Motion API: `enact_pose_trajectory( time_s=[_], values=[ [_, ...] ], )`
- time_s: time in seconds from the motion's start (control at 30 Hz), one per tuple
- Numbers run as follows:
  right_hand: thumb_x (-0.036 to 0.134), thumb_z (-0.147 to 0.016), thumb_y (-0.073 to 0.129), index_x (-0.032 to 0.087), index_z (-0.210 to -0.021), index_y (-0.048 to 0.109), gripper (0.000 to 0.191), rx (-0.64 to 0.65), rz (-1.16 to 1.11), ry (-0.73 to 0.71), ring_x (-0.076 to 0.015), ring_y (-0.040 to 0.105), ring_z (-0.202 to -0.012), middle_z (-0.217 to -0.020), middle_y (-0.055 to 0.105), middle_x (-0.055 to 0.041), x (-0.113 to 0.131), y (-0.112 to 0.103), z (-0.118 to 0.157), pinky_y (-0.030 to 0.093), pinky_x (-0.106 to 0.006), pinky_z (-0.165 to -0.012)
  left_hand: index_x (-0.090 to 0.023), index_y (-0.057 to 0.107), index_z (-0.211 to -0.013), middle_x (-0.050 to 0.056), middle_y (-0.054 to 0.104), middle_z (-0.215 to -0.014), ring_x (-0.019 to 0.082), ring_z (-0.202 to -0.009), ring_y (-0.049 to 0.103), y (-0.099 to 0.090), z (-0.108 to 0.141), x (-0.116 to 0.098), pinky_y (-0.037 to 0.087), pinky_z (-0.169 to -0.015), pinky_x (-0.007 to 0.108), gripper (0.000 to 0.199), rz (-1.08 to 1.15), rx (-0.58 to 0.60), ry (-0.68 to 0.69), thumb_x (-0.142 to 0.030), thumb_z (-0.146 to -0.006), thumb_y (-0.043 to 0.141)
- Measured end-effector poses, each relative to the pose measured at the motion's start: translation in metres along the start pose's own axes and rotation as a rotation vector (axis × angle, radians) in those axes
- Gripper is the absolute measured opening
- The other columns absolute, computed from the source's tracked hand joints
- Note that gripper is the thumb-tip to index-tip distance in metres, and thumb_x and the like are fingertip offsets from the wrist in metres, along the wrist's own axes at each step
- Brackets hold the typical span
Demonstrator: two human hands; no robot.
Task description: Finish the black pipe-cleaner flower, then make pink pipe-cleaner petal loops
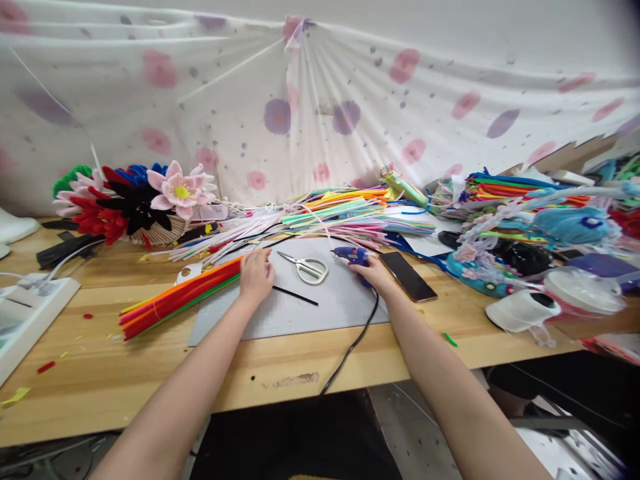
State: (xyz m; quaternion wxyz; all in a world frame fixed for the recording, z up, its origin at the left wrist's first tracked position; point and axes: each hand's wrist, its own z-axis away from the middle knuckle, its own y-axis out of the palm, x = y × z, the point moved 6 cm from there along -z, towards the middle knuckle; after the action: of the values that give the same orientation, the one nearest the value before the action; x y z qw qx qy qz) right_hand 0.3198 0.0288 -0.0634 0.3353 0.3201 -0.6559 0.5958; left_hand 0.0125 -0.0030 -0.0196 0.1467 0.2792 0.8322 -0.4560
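Note:
My left hand (256, 275) is closed over the right end of a bundle of pipe cleaners (183, 297), mostly red with orange, yellow, pink and green at its edges. The bundle lies slanting across the table and the grey mat (300, 319). A blue glue gun (350, 254) sits at the mat's right side, nozzle to the left, and my right hand (371, 272) grips it; some fingers are hidden. Between my hands lie scissors (311, 271) with pale handles, slightly spread. One black pipe cleaner (296, 295) rests below them.
A phone (409, 276) lies right of the mat. Behind are heaped pastel pipe cleaners (345, 213) and, at left, fuzzy flowers (135, 200). A power strip (37, 317) stands at the left edge. A white spool (523, 310) is at right. The glue gun's cord (356, 343) hangs over the front edge.

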Motion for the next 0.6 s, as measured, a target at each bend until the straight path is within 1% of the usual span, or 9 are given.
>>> enact_pose_trajectory(
  time_s=[0.07,0.13,0.2,0.27,0.3,0.37,0.43,0.53,0.6],
  values=[
    [0.038,-0.063,0.059,0.017,-0.087,0.064,0.033,0.005,-0.161,0.044,-0.0178,0.056,-0.064,-0.078,0.066,-0.0059,-0.009,-0.013,0.006,0.044,-0.03,-0.057,-0.022,0.049,-0.125,0.008,0.063,-0.099,0.022,-0.089,0.059,0.031,-0.03,-0.018,0.041,-0.089,0.037,0.048,0.173,0.115,-0.033,-0.018,-0.078,0.046],
    [0.036,-0.06,0.061,0.016,-0.083,0.065,0.031,0.036,-0.24,0.066,-0.016,0.053,-0.061,-0.078,0.066,-0.0062,-0.016,-0.023,0.011,0.042,-0.029,-0.057,-0.024,0.047,-0.129,0.007,0.064,-0.096,0.019,-0.079,0.061,0.064,-0.06,-0.037,0.045,-0.078,0.032,0.05,0.238,0.251,-0.07,-0.02,-0.079,0.047],
    [0.037,-0.058,0.063,0.014,-0.082,0.065,0.033,0.046,-0.248,0.09,-0.0144,0.051,-0.06,-0.074,0.064,-0.0052,-0.023,-0.03,0.013,0.039,-0.028,-0.056,-0.027,0.045,-0.131,0.006,0.065,-0.096,0.02,-0.078,0.062,0.097,-0.084,-0.057,0.045,-0.077,0.031,0.056,0.114,0.444,0.035,-0.018,-0.077,0.051],
    [0.039,-0.058,0.063,0.013,-0.081,0.064,0.036,0.019,-0.223,0.139,-0.0129,0.048,-0.056,-0.066,0.06,-0.0029,-0.029,-0.032,0.012,0.037,-0.026,-0.055,-0.03,0.047,-0.13,0.006,0.064,-0.106,0.021,-0.09,0.062,0.121,-0.101,-0.068,0.044,-0.079,0.03,0.058,-0.093,0.556,0.169,-0.015,-0.075,0.053],
    [0.041,-0.058,0.063,0.012,-0.081,0.064,0.037,-0.009,-0.209,0.161,-0.0122,0.047,-0.055,-0.063,0.058,-0.0018,-0.032,-0.032,0.011,0.036,-0.026,-0.054,-0.03,0.052,-0.126,0.007,0.064,-0.108,0.023,-0.094,0.061,0.13,-0.108,-0.071,0.044,-0.08,0.031,0.052,-0.181,0.586,0.211,-0.015,-0.076,0.053],
    [0.042,-0.058,0.063,0.012,-0.081,0.064,0.038,-0.061,-0.188,0.187,-0.0116,0.045,-0.053,-0.059,0.055,-0.0005,-0.033,-0.031,0.007,0.036,-0.026,-0.053,-0.024,0.063,-0.112,0.01,0.066,-0.104,0.025,-0.096,0.061,0.144,-0.119,-0.073,0.044,-0.079,0.032,0.034,-0.283,0.61,0.233,-0.021,-0.081,0.049],
    [0.042,-0.058,0.062,0.012,-0.081,0.064,0.038,-0.09,-0.187,0.193,-0.0117,0.045,-0.052,-0.059,0.055,-0.0006,-0.032,-0.029,0.004,0.036,-0.026,-0.053,-0.019,0.068,-0.099,0.013,0.067,-0.096,0.026,-0.093,0.062,0.153,-0.131,-0.081,0.044,-0.078,0.033,0.03,-0.29,0.581,0.214,-0.029,-0.086,0.042],
    [0.042,-0.059,0.062,0.013,-0.081,0.064,0.037,-0.078,-0.207,0.182,-0.0131,0.049,-0.056,-0.065,0.059,-0.0027,-0.028,-0.028,0.002,0.038,-0.027,-0.056,-0.016,0.067,-0.097,0.014,0.068,-0.094,0.026,-0.092,0.062,0.157,-0.155,-0.109,0.044,-0.077,0.034,0.037,-0.138,0.395,0.178,-0.033,-0.09,0.035],
    [0.043,-0.061,0.06,0.013,-0.082,0.065,0.037,-0.061,-0.209,0.158,-0.0149,0.052,-0.06,-0.07,0.062,-0.0046,-0.027,-0.027,0.003,0.04,-0.028,-0.059,-0.016,0.066,-0.101,0.012,0.068,-0.093,0.022,-0.09,0.062,0.162,-0.171,-0.133,0.044,-0.079,0.032,0.033,0.054,0.312,0.188,-0.027,-0.088,0.037]
  ],
)
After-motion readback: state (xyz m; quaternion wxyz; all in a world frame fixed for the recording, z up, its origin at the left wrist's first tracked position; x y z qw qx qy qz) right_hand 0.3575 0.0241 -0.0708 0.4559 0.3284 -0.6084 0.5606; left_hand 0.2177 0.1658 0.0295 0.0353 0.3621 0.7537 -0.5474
